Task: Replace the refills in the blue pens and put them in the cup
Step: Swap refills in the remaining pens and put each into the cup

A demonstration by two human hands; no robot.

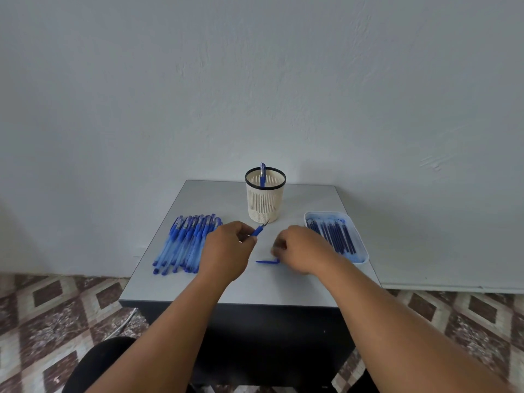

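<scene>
Left hand fingers grip a slim blue plastic pen beside the slotted cream cup; right hand fingers curled, blurred.

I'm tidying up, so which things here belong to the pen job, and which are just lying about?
Job: pile of pens, cup, tray of refills, pen in left hand, pen cap by right hand.
Lying about: cable on floor.
</scene>
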